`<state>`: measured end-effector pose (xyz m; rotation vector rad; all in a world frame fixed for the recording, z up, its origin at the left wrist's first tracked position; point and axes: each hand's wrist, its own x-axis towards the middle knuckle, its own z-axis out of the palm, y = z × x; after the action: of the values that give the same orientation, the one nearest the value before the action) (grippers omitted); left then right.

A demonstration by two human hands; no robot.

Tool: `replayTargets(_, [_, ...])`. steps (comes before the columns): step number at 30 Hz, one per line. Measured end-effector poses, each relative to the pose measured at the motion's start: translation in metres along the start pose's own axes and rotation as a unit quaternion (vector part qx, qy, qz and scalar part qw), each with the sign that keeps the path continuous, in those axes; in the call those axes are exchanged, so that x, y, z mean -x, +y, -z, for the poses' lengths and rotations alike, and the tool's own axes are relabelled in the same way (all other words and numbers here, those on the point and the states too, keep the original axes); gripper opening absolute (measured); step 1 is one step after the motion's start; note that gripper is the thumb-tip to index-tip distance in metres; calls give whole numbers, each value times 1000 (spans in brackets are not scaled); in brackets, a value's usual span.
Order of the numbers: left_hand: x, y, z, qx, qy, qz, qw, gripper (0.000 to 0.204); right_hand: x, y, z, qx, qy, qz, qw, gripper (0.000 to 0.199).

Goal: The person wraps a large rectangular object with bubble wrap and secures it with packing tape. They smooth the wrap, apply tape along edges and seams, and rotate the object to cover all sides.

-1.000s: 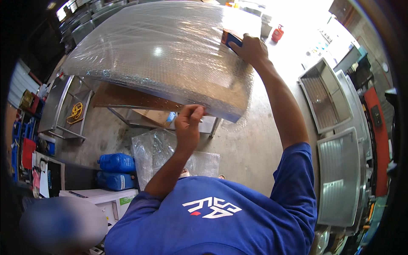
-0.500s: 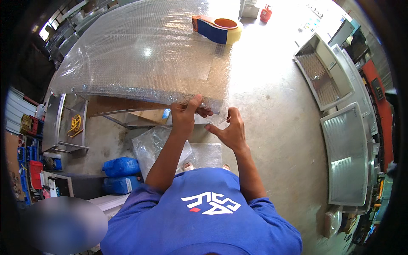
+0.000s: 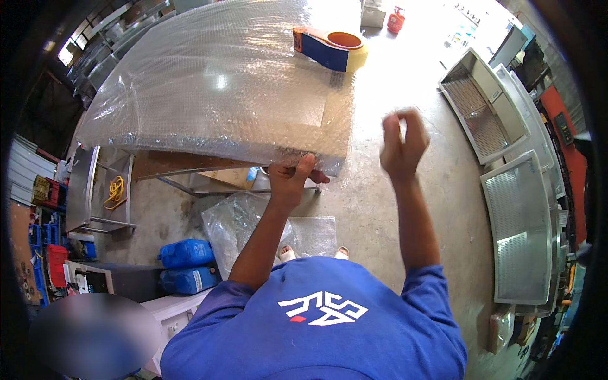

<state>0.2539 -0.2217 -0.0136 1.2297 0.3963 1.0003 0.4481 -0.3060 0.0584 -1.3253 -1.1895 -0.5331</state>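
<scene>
A large flat panel wrapped in clear bubble wrap (image 3: pixel 209 88) lies across the upper left, its near edge facing me. My left hand (image 3: pixel 291 180) grips the wrap at the near right corner, thumb on top and fingers beneath. My right hand (image 3: pixel 404 144) is raised to the right of the panel, apart from it. Its fingers are loosely bent with a gap at the thumb, slightly blurred, and nothing shows in them. On the far right part of the wrap rests a roll of yellowish tape (image 3: pixel 358 56) in an orange and blue holder.
Under the panel stands a metal-framed table (image 3: pixel 177 184) with a cardboard box. Loose bubble wrap (image 3: pixel 313 233) lies on the floor near my feet. Blue jerrycans (image 3: pixel 187 253) are at left. Metal sinks and panels (image 3: pixel 516 234) line the right side. A red gas cylinder (image 3: pixel 396 20) stands far off.
My right hand has left the wrap's corner and moved up and to the right. My left hand stays on the edge. The view has shifted slightly.
</scene>
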Motion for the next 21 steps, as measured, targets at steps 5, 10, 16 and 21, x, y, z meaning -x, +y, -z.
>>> replayTargets(5, [0,6,-2,-4,-38,7,999,26,-93,43,-85,175,-128,172,961,53])
replayTargets(10, [-4,5,10,-39,-54,37,997,30,-102,44,-122,354,-252,76,898,61])
replayTargets(16, [-8,3,5,-33,-89,45,994,32,-127,28,-99,420,-375,-3,826,60])
replayTargets(21, [-4,-2,11,-32,-104,32,994,29,-139,-27,-19,133,-289,-276,907,61])
